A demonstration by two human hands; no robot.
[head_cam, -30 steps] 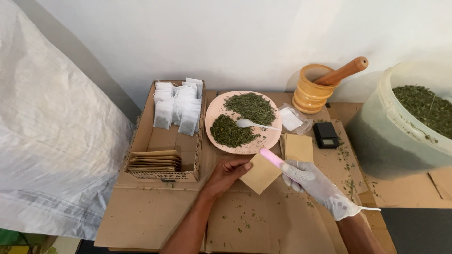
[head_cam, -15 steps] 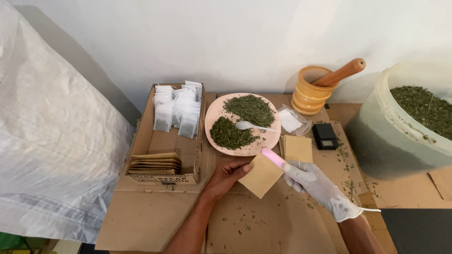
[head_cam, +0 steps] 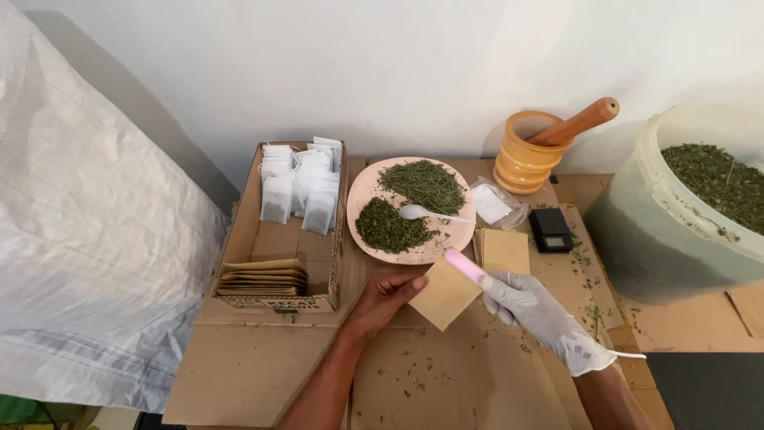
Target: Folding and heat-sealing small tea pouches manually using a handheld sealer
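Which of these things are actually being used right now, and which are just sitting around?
In use:
- left hand holding the tan paper envelope
- gloved right hand holding the pink tool against it

Lying about:
- pink plate of dried herbs with white spoon
- cardboard box of sachets
- wooden mortar and pestle
- black pocket scale
- plastic bucket

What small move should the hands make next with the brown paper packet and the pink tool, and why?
Probably bring the pink tool onto the brown paper packet's upper edge. The left hand pins the packet's left corner, the gloved right hand holds the tool's tip right at that edge.
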